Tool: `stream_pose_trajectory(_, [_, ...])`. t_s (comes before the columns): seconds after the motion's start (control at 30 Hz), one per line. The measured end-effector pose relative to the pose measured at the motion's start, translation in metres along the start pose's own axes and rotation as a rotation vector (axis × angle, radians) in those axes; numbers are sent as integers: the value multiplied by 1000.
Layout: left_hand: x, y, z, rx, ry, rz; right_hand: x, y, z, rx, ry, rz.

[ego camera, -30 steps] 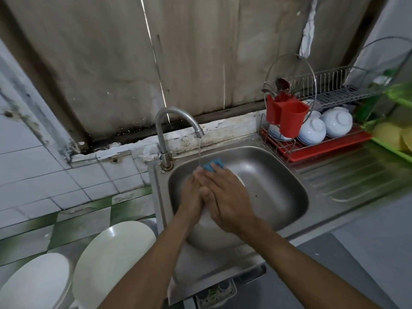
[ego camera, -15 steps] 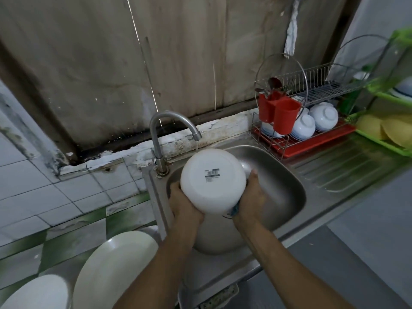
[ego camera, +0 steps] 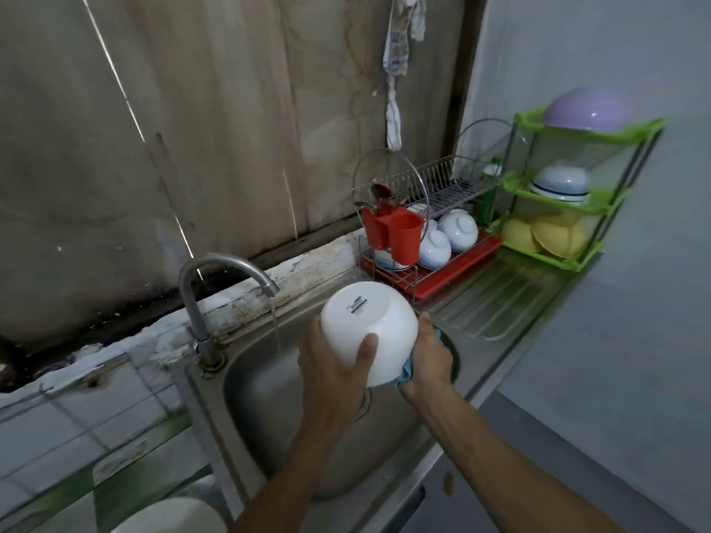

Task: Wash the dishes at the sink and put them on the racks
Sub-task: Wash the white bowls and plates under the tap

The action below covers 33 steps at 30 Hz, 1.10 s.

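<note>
White bowl [ego camera: 369, 328]: held over the sink [ego camera: 269, 398] in both hands, clear of the basin floor. It is tilted, with the base turned up toward the camera and a small printed label on the base.

Near edge, lower left: part of a white plate [ego camera: 169, 517], cut off by the frame.

Left hand [ego camera: 331, 363]: grips the bowl from its left side, thumb laid across the outer wall, remaining fingers wrapped round behind.

Right hand [ego camera: 431, 352]: clasps a blue sponge [ego camera: 407, 373] and presses it to the bowl's right side. Fingertips are out of sight behind the bowl.

Faucet [ego camera: 215, 271]: left of the bowl, running. A thin stream [ego camera: 275, 321] falls into the basin just beside the bowl without touching it.

Drainboard [ego camera: 492, 298]: ribbed steel, right of the basin.

Wire dish rack [ego camera: 434, 182]: at the back of the drainboard, standing on a red tray [ego camera: 442, 278]. A red cutlery holder [ego camera: 396, 232] hangs on its front with utensil handles showing. Several white-and-blue bowls [ego camera: 458, 226] sit upturned on the lower tier.

Green shelf [ego camera: 558, 209]: just right of the rack, three tiers. A purple bowl [ego camera: 584, 109] is upturned on top, a striped bowl [ego camera: 561, 182] is in the middle, and yellow bowls [ego camera: 546, 234] are at the bottom.

Far wall: a rag [ego camera: 400, 51] hangs above the rack.
</note>
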State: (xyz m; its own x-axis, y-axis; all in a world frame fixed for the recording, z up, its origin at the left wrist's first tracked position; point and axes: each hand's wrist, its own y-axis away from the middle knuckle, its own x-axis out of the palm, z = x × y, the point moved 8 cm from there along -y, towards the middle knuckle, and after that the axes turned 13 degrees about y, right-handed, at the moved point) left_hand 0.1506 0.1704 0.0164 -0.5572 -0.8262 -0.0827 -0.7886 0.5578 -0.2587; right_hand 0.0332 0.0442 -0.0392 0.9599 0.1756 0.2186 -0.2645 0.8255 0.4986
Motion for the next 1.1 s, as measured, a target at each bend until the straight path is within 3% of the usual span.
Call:
stream_pose_trajectory(0.1, [33,-6,-12,65,-89,158,-17,-10,10,-3,-88,47])
stream_pose_trajectory(0.23, [72,-3,-38,184,-154,249,-51,-18,30,-25,-163,67])
stream_pose_trajectory(0.53, [168,-26,-86,320,-186,358,-140,-30,120,-279,126,-180])
stream_pose_trajectory(0.83, [307,-93,-153,402,-165,321,-198,-80,273,-608,466,-266])
stream_pose_trajectory(1.1, [419,-158,-227,484,-82,281,-230,-120,416,-817,614,-295])
